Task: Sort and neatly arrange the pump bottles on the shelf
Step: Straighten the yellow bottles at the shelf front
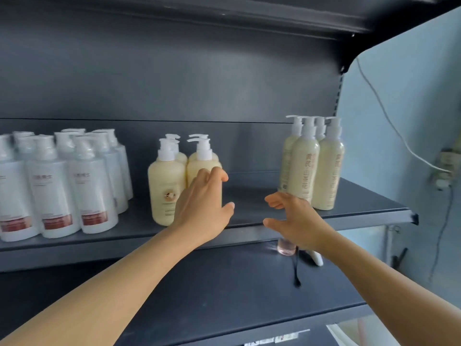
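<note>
Both hands out at the shelf (361,196), nothing gripped.
Left hand (203,206) spread wide, fingers against front-right cream bottle (199,171); right hand (296,221) open, holding nothing, just short of tall bottles (311,161) at right. Cream group of four mid-shelf, white bottles (57,181) clustered far left, all upright.

Upright pump bottles on the dark shelf (249,193): white group (57,183), cream group (167,181), tall group (311,166).
</note>
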The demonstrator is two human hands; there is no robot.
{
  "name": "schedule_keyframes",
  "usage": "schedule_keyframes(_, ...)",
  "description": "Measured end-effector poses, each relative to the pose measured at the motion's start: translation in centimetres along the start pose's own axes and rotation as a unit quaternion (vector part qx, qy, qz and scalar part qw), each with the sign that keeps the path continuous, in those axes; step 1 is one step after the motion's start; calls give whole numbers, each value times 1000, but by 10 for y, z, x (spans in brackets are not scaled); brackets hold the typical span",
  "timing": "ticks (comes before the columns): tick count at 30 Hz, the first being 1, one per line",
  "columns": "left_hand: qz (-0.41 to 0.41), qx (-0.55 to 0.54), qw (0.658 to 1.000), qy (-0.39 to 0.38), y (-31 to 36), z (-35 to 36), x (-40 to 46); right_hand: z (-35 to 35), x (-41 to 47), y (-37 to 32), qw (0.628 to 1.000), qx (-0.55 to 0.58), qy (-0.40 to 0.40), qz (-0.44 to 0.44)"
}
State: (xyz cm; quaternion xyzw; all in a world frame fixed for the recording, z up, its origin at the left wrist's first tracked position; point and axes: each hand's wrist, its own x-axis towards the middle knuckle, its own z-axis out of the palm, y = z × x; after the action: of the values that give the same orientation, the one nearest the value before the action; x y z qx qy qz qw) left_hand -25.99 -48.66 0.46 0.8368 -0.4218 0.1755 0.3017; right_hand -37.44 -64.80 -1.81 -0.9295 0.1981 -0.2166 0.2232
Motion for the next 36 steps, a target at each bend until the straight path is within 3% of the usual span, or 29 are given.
schedule_keyframes(6, 8, -19, 998, -51, 43, 48, 23, -38, -2, 48, 996, 21, 92, 8)
schedule_keyframes(14, -88, -72, 990, -83, 93, 111, 60, -80, 19, 130, 984, 32, 174, 24)
schedule_keyframes(22, -177, -161, 969, -67, 125, 154, 76, -80, 50, 174, 995, 98, 17, 31)
schedule_keyframes(26, -200, -173, 963, -55, 129, 166, 79, -70, 61, 182, 991, 135, -15, 19)
schedule_keyframes(32, -196, -185, 960, -74, 121, 160, 85, -71, 74, 195, 988, 148, -40, 28)
schedule_keyframes(36, -152, -188, 962, -129, 118, 144, 96, -85, 88, 193, 980, 162, -112, -17)
